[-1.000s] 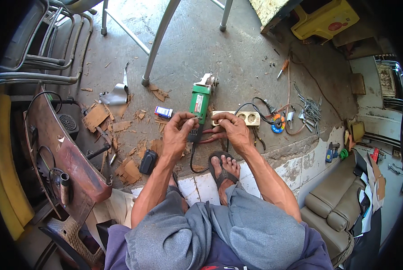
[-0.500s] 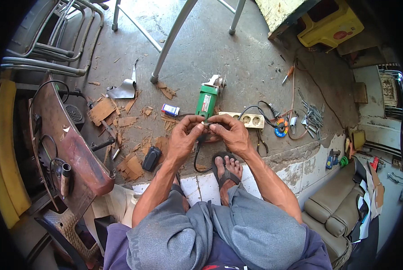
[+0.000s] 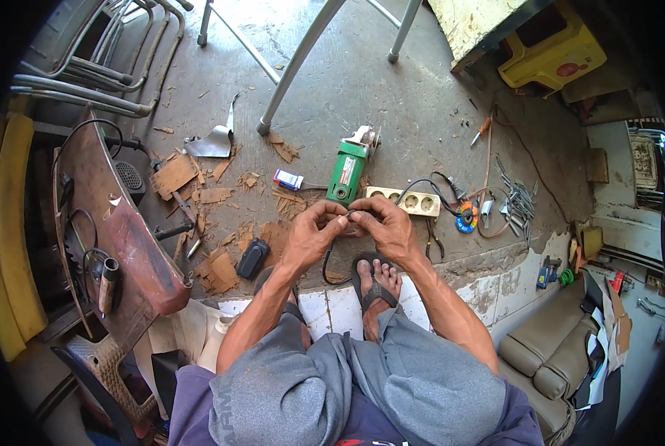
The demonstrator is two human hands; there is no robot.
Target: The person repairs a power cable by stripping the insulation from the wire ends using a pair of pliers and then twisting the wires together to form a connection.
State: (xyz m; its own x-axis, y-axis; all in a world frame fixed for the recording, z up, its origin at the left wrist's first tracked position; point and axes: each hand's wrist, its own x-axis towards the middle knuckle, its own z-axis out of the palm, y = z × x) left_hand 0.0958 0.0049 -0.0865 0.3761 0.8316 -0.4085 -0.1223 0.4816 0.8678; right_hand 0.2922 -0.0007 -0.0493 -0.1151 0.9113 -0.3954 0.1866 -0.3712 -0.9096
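Note:
My left hand (image 3: 313,236) and my right hand (image 3: 387,235) meet above my feet, thumbs and forefingers pinched around something too small to make out, partly hidden by the fingertips. Just beyond them lies a green angle grinder (image 3: 348,170) with a silver head and a black cord running down past my hands. A cream power strip (image 3: 430,203) sits to its right, and a small blue-and-white box (image 3: 288,179) to its left. Below the box is a black plastic piece (image 3: 253,259).
Folding chairs (image 3: 102,63) and a rusty curved panel (image 3: 135,253) stand left. Metal legs (image 3: 291,63) rise ahead. Cardboard scraps (image 3: 175,175), a screwdriver (image 3: 482,130), an orange-blue disc (image 3: 466,219) and loose metal pieces (image 3: 517,204) litter the floor. A padded seat (image 3: 533,342) lies lower right.
My two hands have come together, fingertips meeting where they were apart a second ago. The view has shifted slightly, so floor objects appear farther right.

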